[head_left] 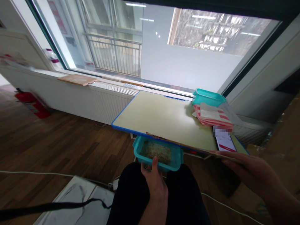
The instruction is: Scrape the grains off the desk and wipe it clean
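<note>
My left hand (154,181) grips the near rim of a teal plastic container (158,153), thumb over the edge. The container holds a brownish grainy filling and sits on my lap just under the front edge of a small desk (161,117) with a blue border. My right hand (246,170) reaches along the desk's front right edge, fingers stretched out flat, touching a thin brown strip of cardboard (187,145) that lies along that edge. I cannot tell whether the fingers pinch it.
A phone (225,140) lies at the desk's right corner beside a red-and-white striped cloth (212,117) and a second teal container (207,97). A white radiator and a large window stand behind. A red fire extinguisher (31,103) lies on the wooden floor at left. Cables cross the floor.
</note>
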### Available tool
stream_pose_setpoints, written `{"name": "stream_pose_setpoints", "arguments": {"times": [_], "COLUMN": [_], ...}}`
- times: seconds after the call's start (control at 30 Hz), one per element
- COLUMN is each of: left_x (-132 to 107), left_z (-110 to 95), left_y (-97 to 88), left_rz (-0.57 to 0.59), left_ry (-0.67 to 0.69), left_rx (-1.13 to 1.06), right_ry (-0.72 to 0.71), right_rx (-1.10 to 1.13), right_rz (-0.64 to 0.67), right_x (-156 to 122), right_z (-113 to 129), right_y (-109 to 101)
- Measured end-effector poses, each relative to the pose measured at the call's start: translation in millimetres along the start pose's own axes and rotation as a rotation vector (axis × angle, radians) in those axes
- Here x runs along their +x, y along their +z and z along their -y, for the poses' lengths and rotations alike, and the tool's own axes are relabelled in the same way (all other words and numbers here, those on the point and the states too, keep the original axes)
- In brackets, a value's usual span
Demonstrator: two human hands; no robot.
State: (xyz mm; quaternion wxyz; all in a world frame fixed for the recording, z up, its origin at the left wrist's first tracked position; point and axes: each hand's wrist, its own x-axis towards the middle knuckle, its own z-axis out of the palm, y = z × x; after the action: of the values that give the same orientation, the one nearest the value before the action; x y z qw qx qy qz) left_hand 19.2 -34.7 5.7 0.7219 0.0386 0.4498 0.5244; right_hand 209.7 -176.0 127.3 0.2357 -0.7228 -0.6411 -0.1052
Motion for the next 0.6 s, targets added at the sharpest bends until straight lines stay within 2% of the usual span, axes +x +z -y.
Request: {"name": "stream_pose_setpoints", "arguments": {"times": [0.13,0.27,0.47,0.6], "left_x": [2,2,3,4], "left_z": [-1,-1,-1,-1], "left_y": [-1.0,-2.5,-3.3,-2.7], "left_rz": [0.003,-0.003,-0.010,-0.007], "left_ry": [0.002,0.010,0.003,0.012], "left_rx": [-0.003,-0.013,0.013,0.005], "right_ry": [-0.076,-0.066,0.014,0.093], "right_rx": [-0.064,-0.121,-0.154,-0.126], "right_rz": [-0.036,-0.084,-0.121,-0.157], "right_x": [-4,2,2,9], "right_z": [7,5,-12,-7], "right_y": [-9,-8,3,8]}}
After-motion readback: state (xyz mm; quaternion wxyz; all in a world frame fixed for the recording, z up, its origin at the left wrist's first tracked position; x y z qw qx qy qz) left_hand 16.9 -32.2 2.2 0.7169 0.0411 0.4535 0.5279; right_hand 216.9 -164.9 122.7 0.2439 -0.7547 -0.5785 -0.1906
